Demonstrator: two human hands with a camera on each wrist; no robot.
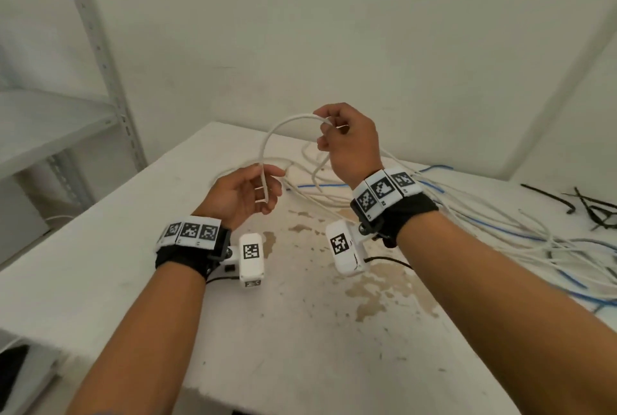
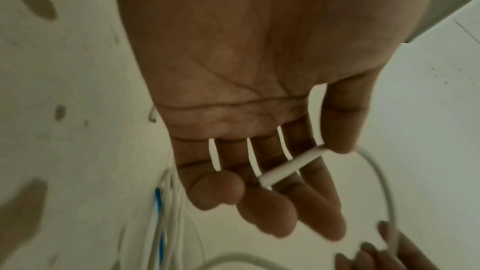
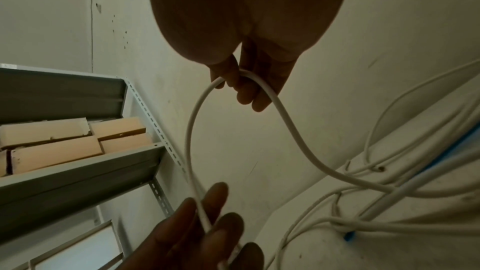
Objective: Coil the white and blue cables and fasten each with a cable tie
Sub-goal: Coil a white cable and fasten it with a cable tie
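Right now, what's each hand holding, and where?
Both hold the white cable: left hand pinches its cut end, right hand grips further along the arc.

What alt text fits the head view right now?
Two bare hands hold a white cable in an arch above a stained white table: the left hand pinches its end, the right hand grips it higher. Loose white and blue cables and black cable ties lie right.

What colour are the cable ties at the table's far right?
Black cable ties, clearest in the head view.
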